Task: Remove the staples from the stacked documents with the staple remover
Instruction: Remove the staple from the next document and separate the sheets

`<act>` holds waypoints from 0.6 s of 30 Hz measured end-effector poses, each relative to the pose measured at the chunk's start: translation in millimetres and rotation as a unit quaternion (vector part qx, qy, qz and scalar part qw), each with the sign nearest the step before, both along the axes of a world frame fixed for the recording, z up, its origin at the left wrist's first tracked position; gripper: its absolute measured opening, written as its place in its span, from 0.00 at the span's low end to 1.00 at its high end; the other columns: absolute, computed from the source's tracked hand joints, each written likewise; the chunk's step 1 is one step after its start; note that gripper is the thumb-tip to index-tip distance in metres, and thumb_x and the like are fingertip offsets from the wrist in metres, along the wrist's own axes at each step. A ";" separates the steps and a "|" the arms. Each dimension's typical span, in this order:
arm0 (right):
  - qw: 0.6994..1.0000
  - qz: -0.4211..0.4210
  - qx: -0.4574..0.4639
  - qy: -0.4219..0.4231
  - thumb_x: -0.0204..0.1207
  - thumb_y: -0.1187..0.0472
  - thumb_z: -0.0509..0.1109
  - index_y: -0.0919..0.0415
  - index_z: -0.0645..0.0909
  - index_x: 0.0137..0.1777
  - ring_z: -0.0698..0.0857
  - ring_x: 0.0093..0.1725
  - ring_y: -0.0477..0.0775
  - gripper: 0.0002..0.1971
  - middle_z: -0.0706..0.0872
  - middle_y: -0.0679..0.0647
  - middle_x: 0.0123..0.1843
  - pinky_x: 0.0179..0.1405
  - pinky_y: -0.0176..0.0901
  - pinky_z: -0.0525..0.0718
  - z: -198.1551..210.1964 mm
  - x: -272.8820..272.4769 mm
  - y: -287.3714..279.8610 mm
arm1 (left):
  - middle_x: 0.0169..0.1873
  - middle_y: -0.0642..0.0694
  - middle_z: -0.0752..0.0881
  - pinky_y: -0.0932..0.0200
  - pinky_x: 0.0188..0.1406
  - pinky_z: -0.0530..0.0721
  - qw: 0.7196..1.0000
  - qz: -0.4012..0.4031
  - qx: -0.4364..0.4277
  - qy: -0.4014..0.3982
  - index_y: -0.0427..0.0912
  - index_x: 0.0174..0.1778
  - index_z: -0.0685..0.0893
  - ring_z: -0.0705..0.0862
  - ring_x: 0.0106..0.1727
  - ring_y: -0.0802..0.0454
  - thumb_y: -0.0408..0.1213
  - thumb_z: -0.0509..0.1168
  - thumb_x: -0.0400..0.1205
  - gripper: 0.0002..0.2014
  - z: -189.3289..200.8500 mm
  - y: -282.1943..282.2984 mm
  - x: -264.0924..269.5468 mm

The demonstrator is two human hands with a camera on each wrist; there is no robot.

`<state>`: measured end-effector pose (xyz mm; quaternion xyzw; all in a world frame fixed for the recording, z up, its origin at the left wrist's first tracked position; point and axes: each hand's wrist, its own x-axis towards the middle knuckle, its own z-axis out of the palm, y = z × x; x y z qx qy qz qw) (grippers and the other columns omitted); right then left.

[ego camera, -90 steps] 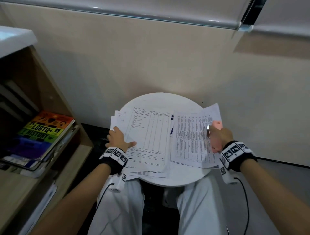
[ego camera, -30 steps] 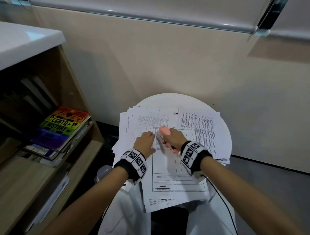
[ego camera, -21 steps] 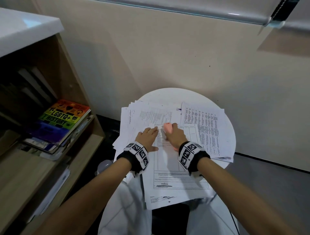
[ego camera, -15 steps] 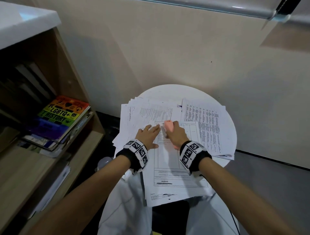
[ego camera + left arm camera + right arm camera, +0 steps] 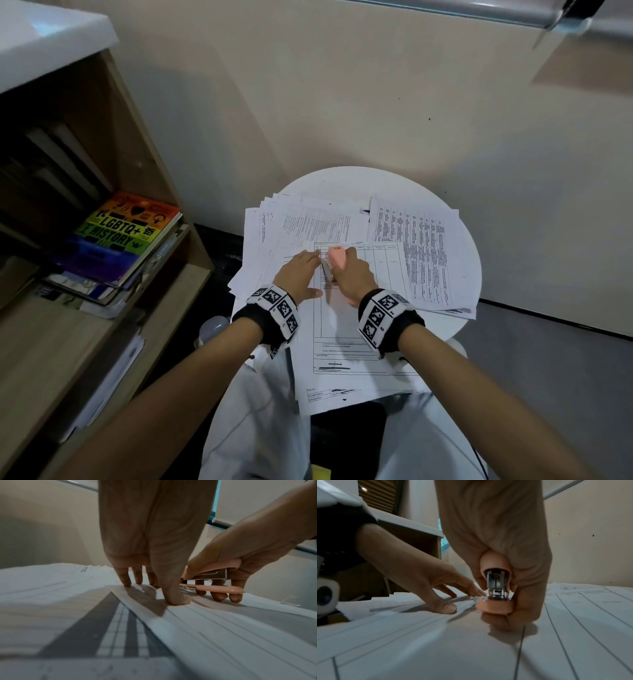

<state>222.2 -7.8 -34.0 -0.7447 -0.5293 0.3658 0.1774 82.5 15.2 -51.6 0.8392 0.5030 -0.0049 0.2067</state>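
A table-printed document (image 5: 346,329) lies on top of the papers on the round white table (image 5: 342,181), its lower end hanging over the near edge. My left hand (image 5: 306,272) presses the sheet flat near its top left corner; the thumb (image 5: 175,596) and fingertips touch the paper. Just to the right, my right hand (image 5: 347,274) grips the pink staple remover (image 5: 337,260), whose metal nose (image 5: 188,586) is down at that corner. The right wrist view looks into the back of the staple remover (image 5: 496,592). No staple is visible.
More printed sheets fan out at the table's back left (image 5: 298,222), and another stack (image 5: 421,253) lies at the right. A wooden shelf (image 5: 102,308) with books stands close on the left. The beige wall (image 5: 342,102) is directly behind the table.
Three seconds ago my right hand held the staple remover over the right stack; it now sits at the front document's top left corner. In the last half second both hands barely moved.
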 end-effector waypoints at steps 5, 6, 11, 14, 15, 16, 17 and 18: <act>1.000 -0.022 0.003 -0.010 0.84 0.56 0.59 0.62 0.62 0.76 0.82 0.60 0.69 0.22 0.77 0.68 0.66 0.53 0.59 0.84 -4.4 -5.3 -3.2 | 0.83 0.46 0.56 0.53 0.81 0.59 1.000 -0.005 -0.001 -0.013 0.37 0.79 0.63 0.56 0.83 0.45 0.42 0.71 0.77 0.36 -0.1 0.1 -1.3; 1.000 -0.023 0.007 -0.016 0.84 0.56 0.59 0.62 0.62 0.75 0.81 0.60 0.69 0.22 0.76 0.68 0.67 0.54 0.58 0.83 -5.0 -6.2 -3.6 | 0.83 0.46 0.56 0.53 0.81 0.59 1.000 -0.005 0.000 -0.013 0.37 0.79 0.63 0.56 0.83 0.45 0.42 0.71 0.77 0.36 0.3 0.0 -1.0; 0.999 -0.015 0.015 -0.037 0.85 0.56 0.58 0.65 0.61 0.76 0.79 0.63 0.69 0.23 0.74 0.68 0.68 0.55 0.56 0.78 -2.5 -9.6 -0.9 | 0.83 0.46 0.55 0.55 0.81 0.56 1.000 -0.005 -0.007 -0.021 0.36 0.79 0.63 0.56 0.83 0.44 0.41 0.71 0.78 0.36 2.0 -0.8 -0.9; 0.998 -0.002 0.019 -0.057 0.85 0.55 0.58 0.64 0.60 0.76 0.79 0.62 0.69 0.23 0.74 0.68 0.68 0.53 0.55 0.78 -2.0 -10.3 2.1 | 0.82 0.45 0.58 0.56 0.80 0.58 1.000 -0.006 -0.001 -0.026 0.36 0.78 0.64 0.59 0.81 0.45 0.41 0.72 0.77 0.36 2.8 0.1 -0.9; 0.997 0.003 0.021 -0.068 0.85 0.56 0.58 0.64 0.60 0.77 0.80 0.61 0.69 0.23 0.74 0.68 0.68 0.52 0.55 0.78 -3.2 -10.2 2.2 | 0.82 0.45 0.58 0.57 0.79 0.58 1.000 -0.007 0.000 -0.027 0.36 0.78 0.64 0.60 0.81 0.45 0.41 0.72 0.77 0.36 3.0 0.5 -0.5; 0.997 0.008 0.025 -0.078 0.85 0.57 0.58 0.64 0.60 0.77 0.80 0.61 0.69 0.23 0.74 0.67 0.68 0.51 0.55 0.78 -4.5 -10.3 1.7 | 0.82 0.44 0.59 0.57 0.79 0.58 1.000 -0.007 -0.001 -0.028 0.36 0.79 0.64 0.60 0.81 0.45 0.41 0.72 0.77 0.36 2.8 0.9 -0.1; 0.996 0.013 0.030 -0.087 0.85 0.58 0.58 0.64 0.60 0.77 0.80 0.60 0.69 0.23 0.74 0.67 0.67 0.50 0.55 0.79 -6.0 -10.5 1.4 | 0.81 0.44 0.59 0.57 0.79 0.58 1.000 -0.006 -0.001 -0.028 0.36 0.79 0.64 0.60 0.81 0.45 0.41 0.72 0.77 0.37 2.6 0.6 0.2; 0.995 0.018 0.037 -0.096 0.85 0.58 0.58 0.64 0.60 0.77 0.81 0.59 0.68 0.23 0.74 0.67 0.67 0.48 0.55 0.79 -7.0 -11.1 1.2 | 0.82 0.44 0.59 0.56 0.79 0.58 1.000 -0.004 -0.002 -0.027 0.36 0.79 0.64 0.60 0.81 0.45 0.41 0.72 0.77 0.37 2.6 0.5 0.4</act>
